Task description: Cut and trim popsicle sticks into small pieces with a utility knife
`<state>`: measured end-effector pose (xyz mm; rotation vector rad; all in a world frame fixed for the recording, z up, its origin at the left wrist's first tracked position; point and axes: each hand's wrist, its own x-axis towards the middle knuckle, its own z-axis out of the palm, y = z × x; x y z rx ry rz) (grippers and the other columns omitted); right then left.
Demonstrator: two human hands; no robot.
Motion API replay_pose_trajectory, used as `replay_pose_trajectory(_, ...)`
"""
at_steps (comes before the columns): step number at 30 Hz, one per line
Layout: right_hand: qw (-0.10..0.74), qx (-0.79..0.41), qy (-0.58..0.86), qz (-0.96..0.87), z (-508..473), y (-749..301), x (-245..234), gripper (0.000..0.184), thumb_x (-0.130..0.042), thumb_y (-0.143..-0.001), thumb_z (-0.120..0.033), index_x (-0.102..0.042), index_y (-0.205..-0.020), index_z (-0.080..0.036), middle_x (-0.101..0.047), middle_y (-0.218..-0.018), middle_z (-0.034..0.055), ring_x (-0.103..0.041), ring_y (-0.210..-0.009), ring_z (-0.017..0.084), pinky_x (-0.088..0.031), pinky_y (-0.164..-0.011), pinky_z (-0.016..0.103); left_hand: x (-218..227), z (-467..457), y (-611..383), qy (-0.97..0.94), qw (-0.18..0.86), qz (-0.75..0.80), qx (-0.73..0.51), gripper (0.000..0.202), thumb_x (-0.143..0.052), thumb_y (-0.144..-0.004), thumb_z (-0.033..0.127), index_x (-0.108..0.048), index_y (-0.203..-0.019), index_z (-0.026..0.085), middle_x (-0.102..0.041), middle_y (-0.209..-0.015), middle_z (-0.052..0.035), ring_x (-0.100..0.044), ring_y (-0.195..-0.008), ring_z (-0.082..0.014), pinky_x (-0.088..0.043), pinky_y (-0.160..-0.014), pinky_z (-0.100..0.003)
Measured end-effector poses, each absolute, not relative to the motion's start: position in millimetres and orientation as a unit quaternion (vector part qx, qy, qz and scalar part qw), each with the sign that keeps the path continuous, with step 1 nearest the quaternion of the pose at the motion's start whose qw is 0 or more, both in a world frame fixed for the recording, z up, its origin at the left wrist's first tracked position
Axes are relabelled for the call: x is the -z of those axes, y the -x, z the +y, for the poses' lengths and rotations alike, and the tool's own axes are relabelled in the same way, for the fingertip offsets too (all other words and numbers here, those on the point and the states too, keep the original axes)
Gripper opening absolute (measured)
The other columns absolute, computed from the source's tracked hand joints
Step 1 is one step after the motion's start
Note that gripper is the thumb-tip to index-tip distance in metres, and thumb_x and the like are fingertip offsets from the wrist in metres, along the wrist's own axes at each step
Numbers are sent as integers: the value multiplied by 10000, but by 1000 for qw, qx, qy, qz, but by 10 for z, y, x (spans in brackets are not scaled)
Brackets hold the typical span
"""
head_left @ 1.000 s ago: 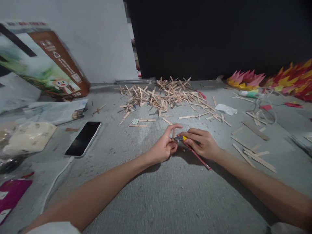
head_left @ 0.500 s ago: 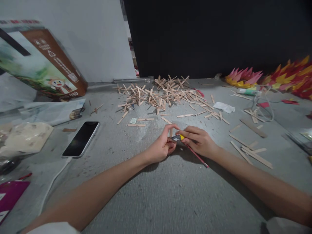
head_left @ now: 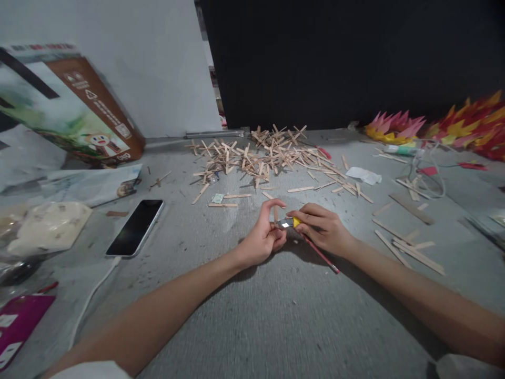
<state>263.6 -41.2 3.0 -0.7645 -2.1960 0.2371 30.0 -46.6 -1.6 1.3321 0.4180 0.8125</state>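
Observation:
My left hand (head_left: pixel 258 239) is closed on a wooden craft stick (head_left: pixel 275 215), which stands up between its bent fingers. Closed around a yellow utility knife (head_left: pixel 296 222) is my right hand (head_left: pixel 322 227). The knife's blade points left and meets the stick at my left fingertips; the exact contact is hidden. A red pencil (head_left: pixel 322 255) also sticks out below my right hand, slanting toward me. Just beyond both hands lies a heap of craft sticks (head_left: pixel 258 158), many joined into crossed shapes.
A phone (head_left: pixel 136 227) on a white cable lies left, near plastic bags (head_left: pixel 49 226) and a printed carton (head_left: pixel 98 113). Loose sticks (head_left: pixel 418 255) lie to the right. Pink and yellow paper petals (head_left: pixel 396 128) and a crumpled tissue (head_left: pixel 363 175) sit farther back.
The knife blade has turned slightly and catches more light, still against the stick. Both hands keep their grip and nearly the same place. The view has shifted a little.

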Motion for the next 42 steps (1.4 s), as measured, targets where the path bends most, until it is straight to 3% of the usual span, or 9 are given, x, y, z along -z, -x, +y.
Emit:
replay_pose_trajectory(9,402,-73,305,-860,-403,-2619,4,314,-624,-1053,-256,-718,-1352,-242,-726,-992,79,-666,-873,214,-557,-797,381,-7,-479,-322,-620,659,238,-353,522,-526,-973,151,-263,-1403,285,-366,-586,154,-301,-471,-62,-264,-526,-160)
replay_pose_trajectory(15,397,-101,307,-859,-412,-2622,-26,321,-590,-1069,-262,-709,-1364,-222,-723,-990,90,-671,-851,208,-568,-777,368,8,-467,-310,-601,680,200,-370,509,-512,-989,163,-245,-1407,277,-340,-572,164,-249,-453,-57,-242,-510,-164)
replay_pose_trajectory(33,397,-68,312,-860,-407,-2608,-9,304,-583,-1080,-318,-710,-1349,-256,-726,-984,82,-666,-870,213,-558,-792,384,31,-462,-314,-615,676,209,-348,567,-504,-965,100,-238,-1427,289,-355,-590,156,-277,-462,-59,-249,-509,-158)
replay_pose_trajectory(42,387,-37,330,-860,-408,-2623,-5,300,-612,-1063,-298,-705,-1346,-258,-720,-983,86,-655,-863,226,-535,-789,398,44,-443,-315,-588,697,184,-368,490,-522,-1026,232,-224,-1407,310,-353,-593,166,-270,-446,-50,-279,-532,-155)
